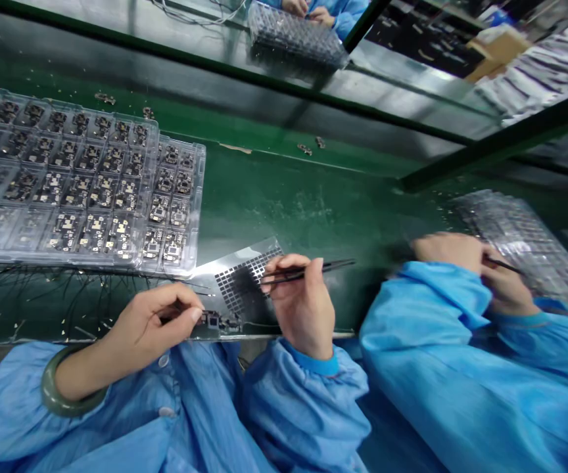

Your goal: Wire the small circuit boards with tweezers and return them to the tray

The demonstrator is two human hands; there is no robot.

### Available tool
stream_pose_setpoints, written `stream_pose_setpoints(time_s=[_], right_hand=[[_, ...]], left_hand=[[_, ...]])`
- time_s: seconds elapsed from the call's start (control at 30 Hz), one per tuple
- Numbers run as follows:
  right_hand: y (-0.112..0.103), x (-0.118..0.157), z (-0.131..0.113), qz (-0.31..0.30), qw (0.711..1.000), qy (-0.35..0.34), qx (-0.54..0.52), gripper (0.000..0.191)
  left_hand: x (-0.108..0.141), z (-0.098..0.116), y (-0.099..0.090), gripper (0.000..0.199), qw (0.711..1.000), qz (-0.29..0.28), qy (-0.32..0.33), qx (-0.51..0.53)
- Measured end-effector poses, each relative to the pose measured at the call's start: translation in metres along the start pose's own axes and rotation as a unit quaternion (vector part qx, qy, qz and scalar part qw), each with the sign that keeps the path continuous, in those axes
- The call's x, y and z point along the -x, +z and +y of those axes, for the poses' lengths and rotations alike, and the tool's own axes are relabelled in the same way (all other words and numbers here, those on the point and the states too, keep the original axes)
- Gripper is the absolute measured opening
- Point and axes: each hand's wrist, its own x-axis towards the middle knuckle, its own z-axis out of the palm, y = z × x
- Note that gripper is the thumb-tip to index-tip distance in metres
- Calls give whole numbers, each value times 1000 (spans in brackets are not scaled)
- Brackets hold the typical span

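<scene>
My left hand (pixel 158 322) is closed in a pinch at the left end of a small circuit board (pixel 215 320) by the table's front edge. My right hand (pixel 304 305) grips a pair of black tweezers (pixel 333 265), lying nearly level across the fingers. Below and left of the tweezers lies a clear sheet with rows of small black adhesive pieces (pixel 229 279), partly hidden by my right hand. Thin black wires (pixel 91 289) are strewn along the table left of the sheet.
Stacked clear trays (pixel 201 197) of circuit boards stand on the left. Loose small boards (pixel 304 150) lie toward the back, below a green rail. At right, a co-worker's blurred hands (pixel 449 253) work near more clear trays (pixel 511 230). Another person's hands (pixel 321 14) show beyond the rail.
</scene>
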Motion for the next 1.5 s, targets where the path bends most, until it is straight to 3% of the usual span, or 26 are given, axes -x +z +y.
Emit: stream_pose_setpoints(time_s=[0.13,0.23,0.5,0.73,0.87,1.07,1.3,1.5], right_hand=[[-2,-10,10,-27,990,59,127,28],[2,-14,21,-35,977,74,195,28],[4,-15,26,-82,950,28,300,22],[6,-16,24,-77,962,77,251,25],[7,-15,25,-69,957,48,277,24],[6,-15,26,-53,962,58,261,26],[7,-15,25,-75,957,51,276,23],[6,-13,27,-31,967,41,248,24]], left_hand=[[-4,0,2,13,991,-82,39,-94],[-7,1,3,12,983,-121,31,-135],[-10,-3,3,11,980,-131,-9,-149],[-11,-3,2,10,981,-125,-10,-148],[-11,-1,2,10,981,-122,-4,-152],[-11,-1,1,11,980,-125,5,-153],[-12,0,2,11,986,-111,-7,-127],[-11,1,1,11,987,-110,-8,-118]])
